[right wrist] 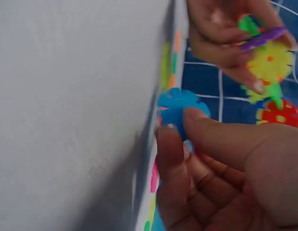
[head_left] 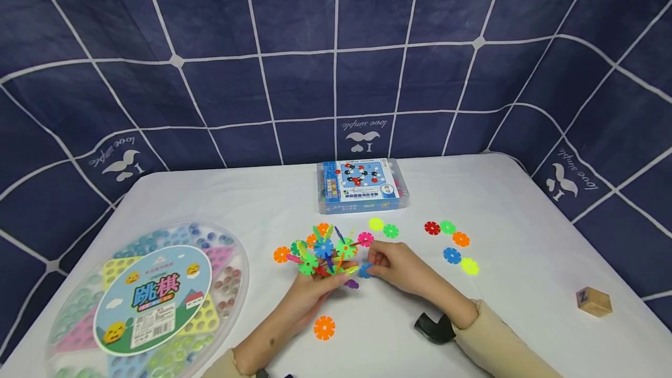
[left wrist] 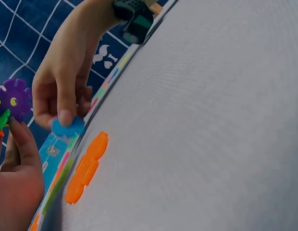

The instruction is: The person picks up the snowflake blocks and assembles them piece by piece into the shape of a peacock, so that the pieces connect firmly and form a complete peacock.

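Observation:
My left hand holds a cluster of joined plastic snowflake discs in green, blue, yellow, red, orange and purple. My right hand pinches a single blue snowflake disc between thumb and fingers, just right of the cluster and apart from it. In the left wrist view the blue disc hangs from the right fingertips, while a purple disc of the cluster stands above the left thumb. The left palm and fingers hide part of the cluster's underside.
Loose discs lie around the hands: an orange one in front, a pink one behind, several at right near a blue disc. A Chinese checkers box is at left, a molecule-kit box behind, a wooden block far right.

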A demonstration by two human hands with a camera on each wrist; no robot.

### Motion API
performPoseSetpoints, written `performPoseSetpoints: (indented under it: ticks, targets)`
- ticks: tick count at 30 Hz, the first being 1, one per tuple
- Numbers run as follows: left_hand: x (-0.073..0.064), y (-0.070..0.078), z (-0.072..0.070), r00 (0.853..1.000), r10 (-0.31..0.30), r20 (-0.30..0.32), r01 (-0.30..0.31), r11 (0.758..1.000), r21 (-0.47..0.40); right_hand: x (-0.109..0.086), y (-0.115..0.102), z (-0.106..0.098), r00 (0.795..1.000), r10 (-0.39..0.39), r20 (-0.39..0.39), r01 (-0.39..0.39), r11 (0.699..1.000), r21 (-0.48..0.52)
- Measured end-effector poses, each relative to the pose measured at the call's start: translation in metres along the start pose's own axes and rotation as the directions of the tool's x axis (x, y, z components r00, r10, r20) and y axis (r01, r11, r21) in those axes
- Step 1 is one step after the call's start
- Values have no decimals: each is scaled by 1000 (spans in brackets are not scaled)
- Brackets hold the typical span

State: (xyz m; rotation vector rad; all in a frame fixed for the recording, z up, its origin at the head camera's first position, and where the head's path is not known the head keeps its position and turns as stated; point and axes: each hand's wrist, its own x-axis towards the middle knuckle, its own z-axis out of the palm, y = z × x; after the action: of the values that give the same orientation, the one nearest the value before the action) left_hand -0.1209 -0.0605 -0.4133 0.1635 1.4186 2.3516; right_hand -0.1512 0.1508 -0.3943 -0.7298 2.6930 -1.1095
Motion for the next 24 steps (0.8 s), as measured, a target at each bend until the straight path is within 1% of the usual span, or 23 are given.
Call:
performPoseSetpoints:
  ticks: [1, 2, 3, 5, 7, 8, 11, 15, 19, 24]
  targets:
    - [0, 0, 0, 1000, -4, -4, 4, 1000, -16, -4, -1, -3, 1000, 17, -11, -16, 997, 78]
    - [0, 0, 0, 1000, -8, -4, 8, 999, -40, -8, -4, -5, 999, 43, -27, -38, 986, 162]
    - [1, -1, 0, 1000, -10, 0, 10, 997, -70, -11, -6, -7, 996, 70, -46, -57, 968, 244]
    - [1, -1, 0, 1000, -20, 5, 21, 990, -137, -17, -14, -10, 988, 127, -91, -83, 919, 385]
    - [1, -1, 0, 999, -26, 19, 30, 981, -193, -20, -22, -10, 976, 163, -146, -74, 873, 481]
    - [1, -1, 0, 999, -26, 29, 32, 976, -215, -21, -26, -10, 970, 172, -170, -63, 858, 509]
    - [1, -1, 1, 998, -24, 54, 36, 969, -244, -21, -35, -7, 958, 182, -220, -36, 841, 539]
    - [1, -1, 1, 998, -15, 58, 29, 968, -250, -21, -38, -3, 951, 179, -251, -20, 848, 529]
    - [1, -2, 1, 999, -15, 41, 25, 973, -228, -20, -38, 2, 946, 163, -282, 9, 851, 524]
    - [0, -3, 1, 1000, -29, -3, 28, 980, -199, -20, -37, 14, 934, 170, -316, 33, 836, 548]
